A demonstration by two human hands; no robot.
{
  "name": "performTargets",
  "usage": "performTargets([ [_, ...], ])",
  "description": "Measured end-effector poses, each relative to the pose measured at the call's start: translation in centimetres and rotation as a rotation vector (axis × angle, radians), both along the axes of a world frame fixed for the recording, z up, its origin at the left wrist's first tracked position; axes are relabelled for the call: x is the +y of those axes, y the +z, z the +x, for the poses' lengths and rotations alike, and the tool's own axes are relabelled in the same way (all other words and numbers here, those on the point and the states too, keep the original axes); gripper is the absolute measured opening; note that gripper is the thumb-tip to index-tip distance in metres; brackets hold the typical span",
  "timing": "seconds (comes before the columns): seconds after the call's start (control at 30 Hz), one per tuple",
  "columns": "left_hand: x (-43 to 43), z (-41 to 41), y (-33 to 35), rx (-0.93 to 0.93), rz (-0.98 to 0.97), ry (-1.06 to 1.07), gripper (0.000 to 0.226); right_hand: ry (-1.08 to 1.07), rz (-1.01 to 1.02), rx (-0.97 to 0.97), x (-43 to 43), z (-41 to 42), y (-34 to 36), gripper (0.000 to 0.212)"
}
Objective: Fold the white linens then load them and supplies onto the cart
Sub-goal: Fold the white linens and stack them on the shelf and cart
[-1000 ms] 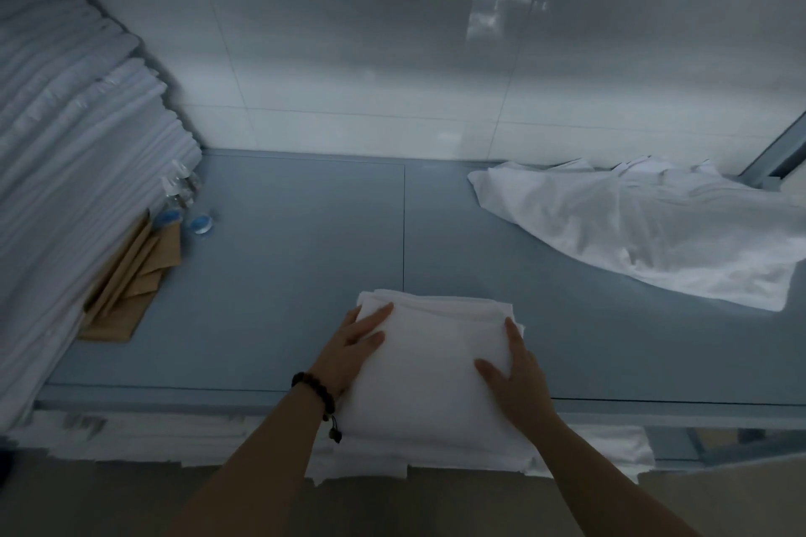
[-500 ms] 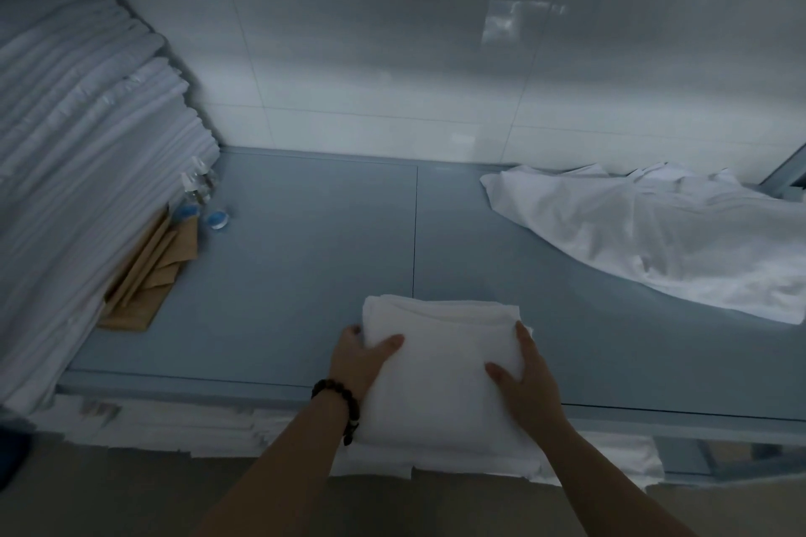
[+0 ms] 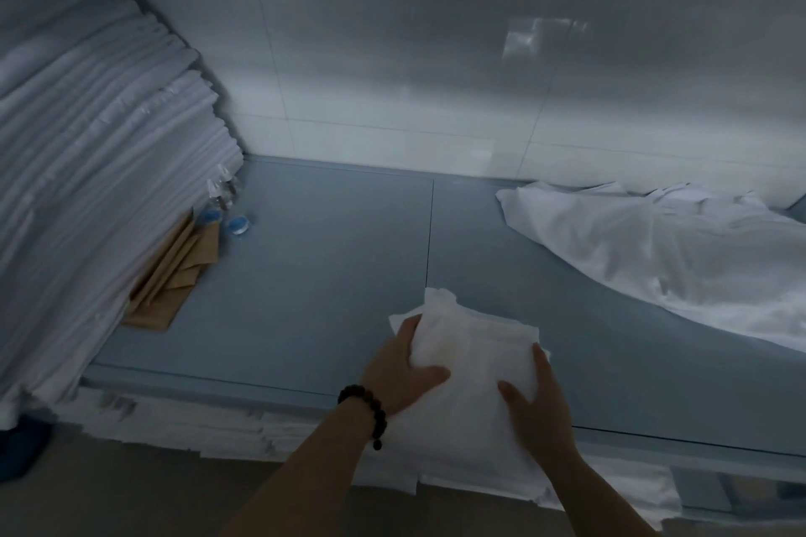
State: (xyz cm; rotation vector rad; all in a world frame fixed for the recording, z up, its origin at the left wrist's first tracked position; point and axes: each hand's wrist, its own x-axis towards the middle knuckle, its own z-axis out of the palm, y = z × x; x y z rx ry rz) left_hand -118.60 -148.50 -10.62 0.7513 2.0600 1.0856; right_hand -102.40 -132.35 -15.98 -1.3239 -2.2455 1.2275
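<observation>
A folded white linen (image 3: 473, 355) lies at the front edge of the blue-grey table (image 3: 314, 288) and hangs over it. My left hand (image 3: 399, 366), with a dark bead bracelet at the wrist, grips the linen's left side, and its far left corner is lifted and crumpled. My right hand (image 3: 534, 399) clasps the linen's right side, thumb on top. An unfolded white sheet (image 3: 667, 257) lies rumpled at the right of the table.
A tall slanting stack of folded white linens (image 3: 91, 170) fills the left. Brown paper bags (image 3: 174, 275) and small clear bottles with blue caps (image 3: 227, 209) lie by its foot. More white linens (image 3: 196, 427) sit on the shelf below. A tiled wall stands behind.
My hands went from pressing flat on the folded linen to gripping its sides. The linen has slid toward the front edge, and its far left corner has come up.
</observation>
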Motion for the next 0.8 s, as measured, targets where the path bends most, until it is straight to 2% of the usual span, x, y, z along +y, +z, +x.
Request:
performTargets([
  [0.1, -0.1, 0.4, 0.0, 0.099, -0.034, 0.010, 0.088, -0.004, 0.004, 0.006, 0.0, 0.0, -0.1, 0.080],
  [0.3, -0.5, 2.4, -0.8, 0.430, 0.066, 0.113, 0.088, -0.017, 0.011, 0.007, 0.1, -0.1, -0.2, 0.079],
  [0.57, -2.5, 1.2, -1.5, 0.511, 0.261, -0.088, 0.062, -0.005, 0.003, 0.000, 0.4, -0.1, -0.3, 0.080],
  [0.67, -2.5, 0.7, -2.2, 0.555, 0.198, -0.179, 0.058, 0.003, -0.009, -0.006, 0.4, -0.2, -0.2, 0.080],
  [0.73, -2.2, 0.6, -2.4, 0.543, 0.123, -0.127, 0.060, 0.001, -0.014, 0.001, 0.4, -0.2, -0.1, 0.081],
  [0.8, -1.9, 0.5, -2.5, 0.530, 0.154, -0.067, 0.057, -0.006, -0.022, 0.014, 0.3, -0.2, 0.0, 0.083],
])
